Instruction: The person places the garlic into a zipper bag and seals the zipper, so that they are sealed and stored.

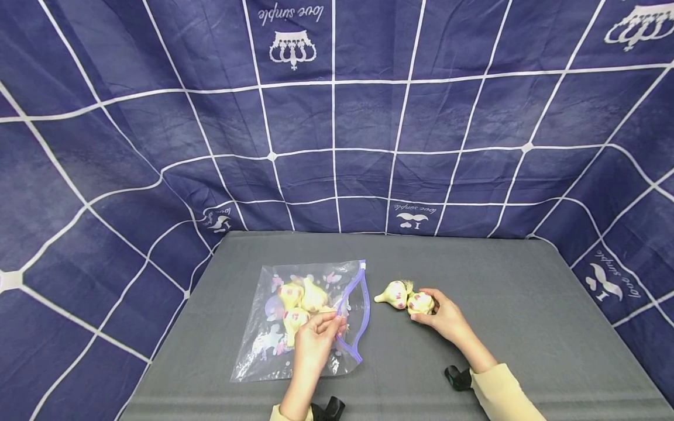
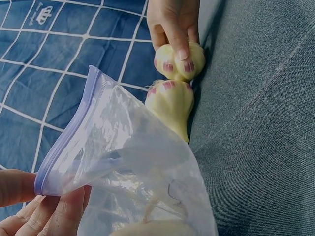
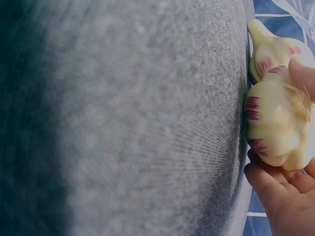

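A clear zip bag [image 1: 247, 356] with a purple zip edge lies on the grey table, several garlic bulbs [image 1: 296, 318] inside it. My left hand [image 1: 318, 336] pinches the purple edge of the bag's mouth, which gapes toward the right; the left wrist view shows thumb and fingers on that zip strip [image 2: 69, 132]. To the right of the bag, my right hand [image 1: 444, 316] holds a garlic bulb [image 3: 275, 123] between thumb and fingers. Another garlic bulb [image 1: 394, 294] lies against it on the left, its stem pointing at the bag.
The grey tabletop [image 1: 500, 280] stretches around the bag and bulbs. Blue cloth with white grid lines [image 1: 368, 117] hangs behind the table and along both sides. A dark wrist device [image 1: 458, 378] sits by the right sleeve, another [image 1: 329, 408] by the left.
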Demonstrator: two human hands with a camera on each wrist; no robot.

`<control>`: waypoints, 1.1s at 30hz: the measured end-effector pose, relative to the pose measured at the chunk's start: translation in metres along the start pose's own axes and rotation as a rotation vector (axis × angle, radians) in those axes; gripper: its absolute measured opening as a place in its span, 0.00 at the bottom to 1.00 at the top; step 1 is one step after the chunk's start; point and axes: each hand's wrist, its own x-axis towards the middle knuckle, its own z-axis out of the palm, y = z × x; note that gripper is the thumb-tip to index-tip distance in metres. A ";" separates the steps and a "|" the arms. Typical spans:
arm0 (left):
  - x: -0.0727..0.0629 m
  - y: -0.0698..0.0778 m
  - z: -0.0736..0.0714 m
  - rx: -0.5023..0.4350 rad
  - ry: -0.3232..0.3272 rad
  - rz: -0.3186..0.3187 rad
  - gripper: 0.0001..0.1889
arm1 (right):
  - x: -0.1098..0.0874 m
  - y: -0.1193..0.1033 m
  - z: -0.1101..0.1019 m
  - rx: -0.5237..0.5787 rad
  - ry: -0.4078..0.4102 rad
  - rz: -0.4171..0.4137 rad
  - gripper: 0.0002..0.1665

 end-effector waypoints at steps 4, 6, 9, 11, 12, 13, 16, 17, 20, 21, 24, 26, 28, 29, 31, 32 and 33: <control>-0.001 0.001 0.000 0.007 -0.001 0.009 0.11 | -0.001 0.000 -0.001 0.016 0.006 0.009 0.40; -0.001 0.000 0.000 0.008 0.001 0.008 0.11 | -0.001 -0.001 -0.001 0.024 0.011 0.010 0.40; -0.001 0.001 0.000 0.009 0.004 0.013 0.11 | -0.002 0.000 -0.002 0.043 0.018 0.015 0.39; -0.002 0.001 0.000 0.004 0.003 0.015 0.11 | -0.002 0.001 -0.002 0.051 0.022 0.022 0.39; -0.002 0.001 0.000 -0.001 0.002 0.013 0.12 | -0.002 0.002 -0.002 0.057 0.026 0.027 0.39; -0.002 0.001 0.000 -0.003 0.001 0.017 0.12 | -0.002 0.002 -0.002 0.063 0.027 0.032 0.39; -0.002 0.002 0.000 -0.011 0.001 0.007 0.12 | -0.002 0.004 -0.003 0.072 0.038 0.050 0.39; -0.002 0.002 0.000 -0.010 0.002 0.005 0.11 | -0.002 0.004 -0.004 0.078 0.042 0.057 0.39; -0.002 0.002 0.000 -0.003 0.006 0.008 0.11 | -0.002 0.005 -0.008 0.098 0.050 0.081 0.39; -0.002 0.002 0.000 -0.002 0.006 0.009 0.11 | -0.002 0.005 -0.010 0.110 0.049 0.088 0.39; -0.002 0.002 -0.001 -0.001 0.001 0.026 0.11 | -0.002 0.003 -0.015 0.156 0.043 0.105 0.40; -0.002 0.001 -0.001 -0.011 -0.003 0.026 0.12 | -0.003 0.001 -0.019 0.191 0.041 0.111 0.41; -0.002 0.001 -0.001 -0.015 -0.006 0.025 0.12 | -0.003 -0.002 -0.022 0.222 0.043 0.113 0.41; -0.001 0.001 -0.001 -0.014 -0.007 0.024 0.12 | -0.003 -0.003 -0.024 0.237 0.047 0.116 0.41; -0.001 0.001 -0.001 -0.014 -0.006 0.016 0.12 | -0.004 -0.007 -0.027 0.265 0.051 0.109 0.41; -0.001 0.001 -0.001 -0.012 -0.004 0.014 0.12 | -0.004 -0.009 -0.028 0.282 0.055 0.102 0.41; -0.001 0.001 -0.001 -0.010 -0.003 0.011 0.12 | -0.005 -0.012 -0.029 0.301 0.058 0.095 0.40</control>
